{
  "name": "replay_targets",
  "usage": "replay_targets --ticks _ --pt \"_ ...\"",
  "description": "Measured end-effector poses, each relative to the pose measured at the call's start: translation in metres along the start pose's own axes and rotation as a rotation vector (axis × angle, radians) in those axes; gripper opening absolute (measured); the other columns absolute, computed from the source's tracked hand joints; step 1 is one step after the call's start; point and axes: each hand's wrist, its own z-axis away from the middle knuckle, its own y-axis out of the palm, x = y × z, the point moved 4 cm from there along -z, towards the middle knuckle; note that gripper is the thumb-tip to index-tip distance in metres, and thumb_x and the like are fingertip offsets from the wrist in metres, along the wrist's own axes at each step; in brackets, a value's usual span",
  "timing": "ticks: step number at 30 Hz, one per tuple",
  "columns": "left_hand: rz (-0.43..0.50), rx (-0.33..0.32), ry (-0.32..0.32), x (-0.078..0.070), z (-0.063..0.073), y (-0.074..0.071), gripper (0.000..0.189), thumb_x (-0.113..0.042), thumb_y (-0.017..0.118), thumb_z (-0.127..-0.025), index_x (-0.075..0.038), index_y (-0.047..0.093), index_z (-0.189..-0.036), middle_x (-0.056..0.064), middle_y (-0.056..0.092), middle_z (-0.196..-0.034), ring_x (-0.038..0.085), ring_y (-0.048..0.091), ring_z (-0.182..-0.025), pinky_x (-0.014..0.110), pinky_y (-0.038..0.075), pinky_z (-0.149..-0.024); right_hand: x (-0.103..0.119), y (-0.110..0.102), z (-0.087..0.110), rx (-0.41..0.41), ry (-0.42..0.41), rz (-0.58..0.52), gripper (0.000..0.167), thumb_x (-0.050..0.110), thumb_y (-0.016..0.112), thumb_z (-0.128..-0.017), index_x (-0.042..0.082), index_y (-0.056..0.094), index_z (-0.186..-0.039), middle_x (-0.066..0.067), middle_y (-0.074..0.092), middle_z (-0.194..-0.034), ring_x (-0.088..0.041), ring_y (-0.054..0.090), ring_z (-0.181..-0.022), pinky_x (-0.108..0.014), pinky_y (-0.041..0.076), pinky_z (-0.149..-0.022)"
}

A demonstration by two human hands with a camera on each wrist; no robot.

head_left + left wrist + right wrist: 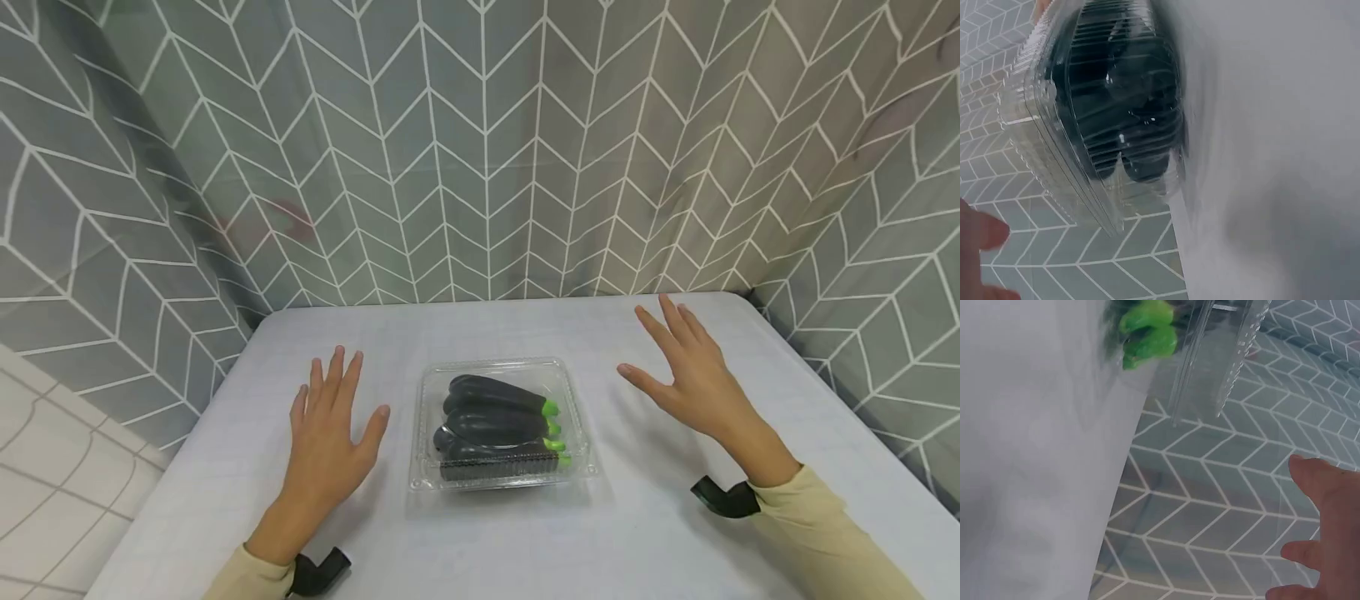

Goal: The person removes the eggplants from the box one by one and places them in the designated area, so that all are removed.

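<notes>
A clear plastic clamshell box (495, 363) sits on the white table between the two hands. Inside lie several dark eggplants (495, 425) with bright green stem ends (553, 427) pointing right. My left hand (326, 450) hovers to the left of the box, fingers spread and holding nothing. On the other side, farther off, my right hand (693, 383) is raised with its fingers apart, also holding nothing. The left wrist view shows the ribbed side of the box (1122, 106) close up; in the right wrist view green stems (1150, 334) show through the plastic.
The white cloth-covered table (495, 550) has rounded back corners. A grey curtain (487, 150) with white chevron lines hangs behind it and on both sides. White tiles (60, 483) show at lower left. Dark bands (726, 498) are worn at both wrists.
</notes>
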Motion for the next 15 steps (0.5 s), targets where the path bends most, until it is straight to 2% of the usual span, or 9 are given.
replay_targets --ticks 2,5,9,15 --pt "0.066 0.008 0.05 -0.006 0.0 0.0 0.077 -0.024 0.069 -0.097 -0.006 0.033 -0.163 0.019 0.032 -0.166 0.044 0.027 -0.151 0.069 0.024 -0.116 0.006 -0.001 0.0 -0.016 -0.037 -0.034 0.085 0.036 0.079 -0.093 0.01 0.037 -0.162 -0.023 0.019 -0.169 -0.052 0.017 -0.151 -0.081 0.019 -0.108" --pt "0.137 0.055 0.132 -0.015 0.002 0.002 0.076 -0.021 0.07 -0.098 -0.005 0.033 -0.163 0.016 0.038 -0.163 0.04 0.04 -0.145 0.065 0.036 -0.111 0.016 -0.002 0.001 -0.026 -0.086 -0.072 0.085 0.031 0.082 -0.091 0.01 0.039 -0.162 -0.022 0.023 -0.168 -0.051 0.02 -0.15 -0.077 0.021 -0.111" --pt "0.176 0.144 0.184 -0.026 0.008 0.006 0.075 -0.026 0.068 -0.1 -0.01 0.032 -0.164 0.01 0.032 -0.167 0.036 0.04 -0.146 0.063 0.039 -0.11 0.03 -0.001 0.005 -0.011 -0.12 -0.112 0.084 0.028 0.083 -0.091 0.012 0.04 -0.162 -0.018 0.024 -0.169 -0.05 0.021 -0.15 -0.076 0.021 -0.112" --pt "0.192 0.257 0.2 -0.04 0.017 0.012 0.081 -0.04 0.068 -0.099 -0.02 0.028 -0.166 0.003 0.018 -0.172 0.036 0.035 -0.148 0.064 0.04 -0.109 0.047 0.005 0.009 0.045 -0.165 -0.144 0.085 0.029 0.083 -0.09 0.016 0.04 -0.162 -0.011 0.023 -0.17 -0.046 0.022 -0.151 -0.075 0.023 -0.111"
